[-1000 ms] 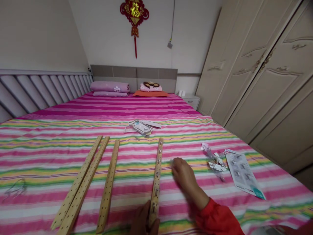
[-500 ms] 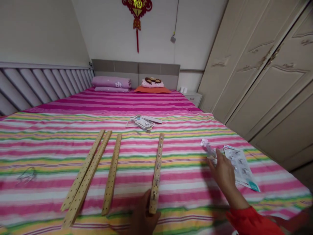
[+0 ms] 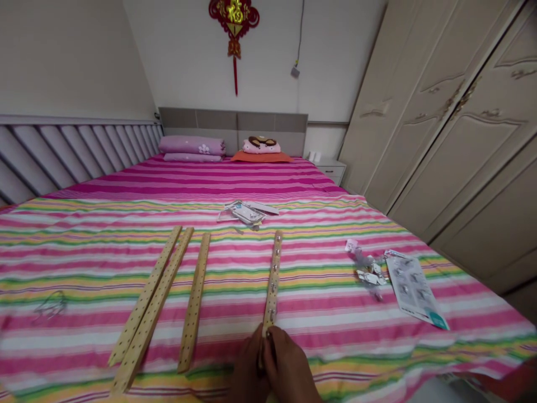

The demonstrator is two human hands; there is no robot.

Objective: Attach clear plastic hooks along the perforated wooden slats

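A perforated wooden strip [image 3: 273, 274] with several small shiny metal fittings along it lies lengthwise in front of me. My left hand [image 3: 247, 361] grips its near end from the left. At that same end my right hand [image 3: 289, 358] is closed, thumb and fingers pinched around a small spot at the strip's top face. Whatever sits between those fingertips is mostly hidden; only a tiny glint shows. To the left lie a shorter perforated strip [image 3: 195, 305] and two longer ones [image 3: 145, 296], [image 3: 153, 313] side by side, without fittings.
Small metal parts in clear plastic bags [image 3: 370, 273] lie at the right, beside a printed instruction sheet [image 3: 415, 288]. Farther back are a white tray-like package [image 3: 247, 212] and wrapping. A thin clear loop [image 3: 52, 305] rests at far left. The striped bedspread [image 3: 319, 302] is slightly wrinkled.
My right hand has moved from the plastic bags at the right to the near end of the strip, beside my left hand. The left hand keeps its hold there.
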